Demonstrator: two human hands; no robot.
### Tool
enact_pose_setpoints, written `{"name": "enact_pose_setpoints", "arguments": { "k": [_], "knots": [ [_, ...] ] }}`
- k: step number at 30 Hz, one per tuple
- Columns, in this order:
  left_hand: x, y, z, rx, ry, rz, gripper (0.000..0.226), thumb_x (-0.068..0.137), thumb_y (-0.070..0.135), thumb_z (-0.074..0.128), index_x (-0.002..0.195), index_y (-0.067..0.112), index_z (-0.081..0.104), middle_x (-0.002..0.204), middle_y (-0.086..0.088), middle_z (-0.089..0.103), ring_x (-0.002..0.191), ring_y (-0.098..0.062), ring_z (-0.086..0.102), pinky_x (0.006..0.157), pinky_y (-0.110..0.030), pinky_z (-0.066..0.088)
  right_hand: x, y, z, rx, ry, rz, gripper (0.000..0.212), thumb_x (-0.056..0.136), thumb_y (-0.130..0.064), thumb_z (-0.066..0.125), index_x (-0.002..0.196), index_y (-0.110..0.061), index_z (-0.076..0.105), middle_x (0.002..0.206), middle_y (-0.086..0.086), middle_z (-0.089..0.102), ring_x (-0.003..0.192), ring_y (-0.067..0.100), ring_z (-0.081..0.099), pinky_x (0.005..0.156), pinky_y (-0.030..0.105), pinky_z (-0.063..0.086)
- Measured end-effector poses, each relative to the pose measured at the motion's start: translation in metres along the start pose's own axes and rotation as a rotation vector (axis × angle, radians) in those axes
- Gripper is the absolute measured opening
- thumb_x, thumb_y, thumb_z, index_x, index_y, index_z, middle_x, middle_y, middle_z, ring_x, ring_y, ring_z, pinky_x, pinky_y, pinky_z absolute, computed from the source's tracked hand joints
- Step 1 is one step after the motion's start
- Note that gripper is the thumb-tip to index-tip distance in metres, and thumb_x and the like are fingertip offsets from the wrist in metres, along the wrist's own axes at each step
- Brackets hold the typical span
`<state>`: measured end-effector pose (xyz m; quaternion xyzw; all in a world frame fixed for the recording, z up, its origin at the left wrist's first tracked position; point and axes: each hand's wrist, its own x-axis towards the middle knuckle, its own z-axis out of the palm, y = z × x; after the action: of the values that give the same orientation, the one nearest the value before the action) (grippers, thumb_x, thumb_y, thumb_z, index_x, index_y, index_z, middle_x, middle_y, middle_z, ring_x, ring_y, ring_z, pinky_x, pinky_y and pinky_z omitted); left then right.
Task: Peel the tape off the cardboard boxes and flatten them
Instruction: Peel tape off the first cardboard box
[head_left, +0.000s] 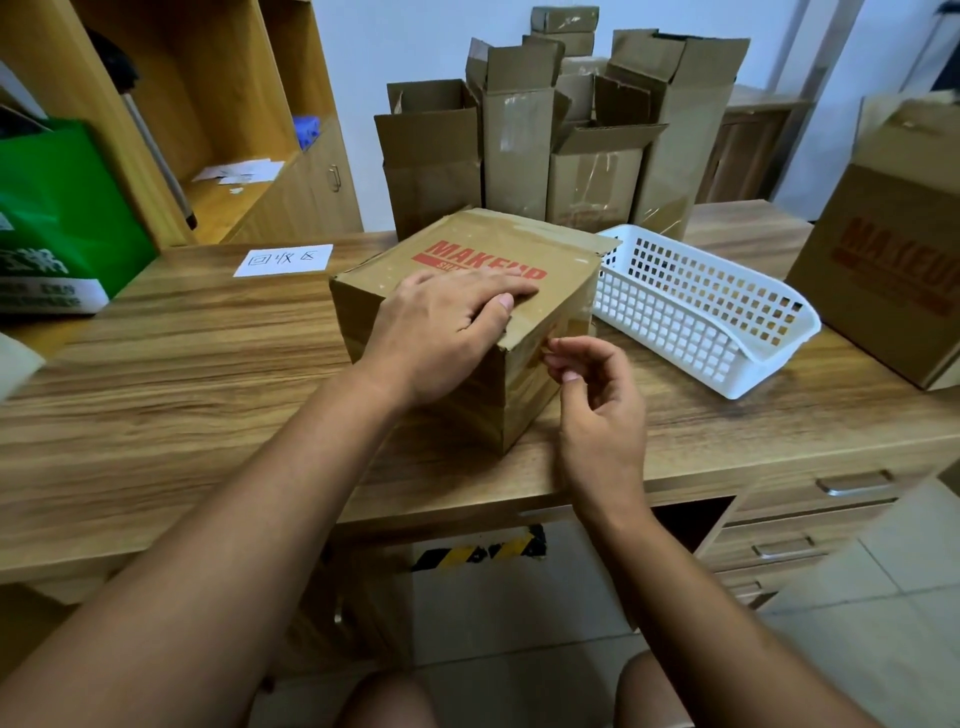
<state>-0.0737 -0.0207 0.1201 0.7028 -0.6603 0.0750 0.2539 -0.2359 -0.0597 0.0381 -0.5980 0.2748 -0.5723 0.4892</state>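
Note:
A closed brown cardboard box (483, 239) printed with red "MAKEUP" letters stands on the wooden desk (182, 364), one corner turned toward me. My left hand (441, 332) lies flat on its top and presses down with straight fingers. My right hand (597, 400) is at the box's right face just under the top edge, where thumb and fingertips pinch the clear tape (576, 317). The glossy tape runs over that face and the top seam.
Several opened, upright cardboard boxes (519, 140) stand at the back of the desk. A white perforated plastic basket (701, 312) lies right of the box, another "MAKEUP" box (883, 260) beyond it. A green bag (57, 218) and a paper label (283, 260) sit at the left.

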Motion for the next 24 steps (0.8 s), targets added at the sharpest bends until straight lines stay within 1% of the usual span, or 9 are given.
{"name": "enact_pose_setpoints", "arguments": {
  "k": [6, 12, 15, 18, 21, 24],
  "knots": [
    [-0.001, 0.001, 0.001, -0.01, 0.018, -0.003, 0.047, 0.098, 0.049, 0.025, 0.133, 0.049, 0.056, 0.141, 0.023, 0.054, 0.134, 0.0, 0.042, 0.104, -0.033, 0.024, -0.005, 0.001, 0.0, -0.018, -0.009, 0.0, 0.029, 0.1, 0.007, 0.048, 0.112, -0.012, 0.067, 0.108, 0.0, 0.073, 0.107, 0.013, 0.069, 0.096, 0.03, 0.055],
    [-0.002, 0.002, 0.001, -0.018, 0.025, -0.007, 0.046, 0.098, 0.047, 0.026, 0.133, 0.048, 0.057, 0.141, 0.022, 0.054, 0.133, 0.0, 0.043, 0.106, -0.033, 0.025, 0.003, 0.002, 0.001, 0.02, 0.026, 0.027, 0.029, 0.1, 0.004, 0.05, 0.118, -0.015, 0.063, 0.114, -0.001, 0.071, 0.109, 0.012, 0.068, 0.096, 0.028, 0.054],
    [-0.001, 0.001, 0.001, -0.012, 0.03, -0.008, 0.046, 0.098, 0.047, 0.026, 0.133, 0.049, 0.056, 0.141, 0.023, 0.054, 0.134, 0.0, 0.043, 0.108, -0.036, 0.025, 0.003, 0.004, 0.005, 0.015, 0.058, 0.023, 0.03, 0.1, 0.004, 0.05, 0.116, -0.017, 0.064, 0.111, -0.003, 0.071, 0.108, 0.011, 0.068, 0.095, 0.028, 0.054],
    [-0.001, 0.001, 0.004, -0.007, 0.039, -0.011, 0.046, 0.098, 0.048, 0.026, 0.132, 0.049, 0.057, 0.141, 0.024, 0.054, 0.133, 0.0, 0.043, 0.107, -0.035, 0.025, -0.003, 0.005, 0.008, -0.006, 0.082, 0.013, 0.032, 0.1, 0.005, 0.049, 0.114, -0.017, 0.066, 0.109, -0.004, 0.072, 0.108, 0.009, 0.068, 0.095, 0.026, 0.054],
    [0.0, 0.002, 0.006, 0.002, 0.044, -0.019, 0.046, 0.099, 0.048, 0.025, 0.132, 0.049, 0.057, 0.14, 0.024, 0.055, 0.133, 0.001, 0.043, 0.104, -0.031, 0.023, -0.01, 0.005, 0.009, -0.014, 0.066, 0.009, 0.034, 0.1, 0.008, 0.047, 0.116, -0.014, 0.067, 0.109, -0.002, 0.073, 0.109, 0.01, 0.068, 0.096, 0.026, 0.054],
    [-0.001, 0.002, 0.006, 0.008, 0.041, -0.024, 0.045, 0.099, 0.048, 0.025, 0.133, 0.049, 0.056, 0.141, 0.024, 0.054, 0.134, 0.001, 0.042, 0.104, -0.032, 0.023, -0.013, 0.004, 0.005, 0.014, 0.035, 0.015, 0.032, 0.101, 0.007, 0.046, 0.116, -0.013, 0.067, 0.109, 0.0, 0.074, 0.109, 0.012, 0.069, 0.095, 0.027, 0.055]
  ]
}}
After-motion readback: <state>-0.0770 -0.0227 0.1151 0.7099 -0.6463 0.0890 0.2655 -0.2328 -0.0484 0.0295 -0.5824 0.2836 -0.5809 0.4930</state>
